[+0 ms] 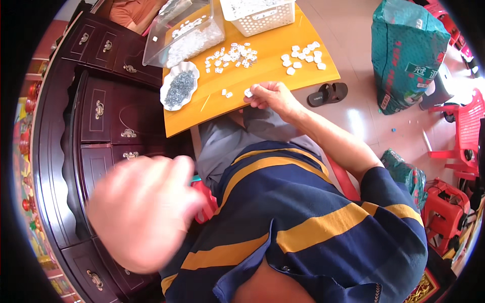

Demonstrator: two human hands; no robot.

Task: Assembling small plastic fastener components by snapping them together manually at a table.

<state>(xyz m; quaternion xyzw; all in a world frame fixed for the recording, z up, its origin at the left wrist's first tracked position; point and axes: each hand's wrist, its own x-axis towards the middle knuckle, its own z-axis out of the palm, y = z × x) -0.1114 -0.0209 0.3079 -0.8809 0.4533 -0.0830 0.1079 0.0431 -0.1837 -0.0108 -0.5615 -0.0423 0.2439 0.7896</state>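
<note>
At the front edge of the yellow-brown table (288, 30), my right hand (273, 98) pinches a small white plastic piece (248, 93) between thumb and fingers. Just left of it, two similar small white pieces (226, 93) lie on the tabletop. My left hand (144, 209) is raised close to the camera, away from the table, and is smeared by motion; whether it holds anything is hidden. A white scalloped dish (164, 93) full of small dark grey metal pieces (181, 89) stands at the table's left. Loose white pieces (235, 54) lie scattered mid-table, and blocky white ones (303, 54) at its right.
A clear plastic bin (214, 33) and a white perforated basket (265, 21), both holding white pieces, stand at the back. Another person's arm (134, 15) shows beyond. Dark wooden drawers (96, 111) flank the left. A sandal (327, 95), green sack (404, 55) and red chair (465, 126) are right.
</note>
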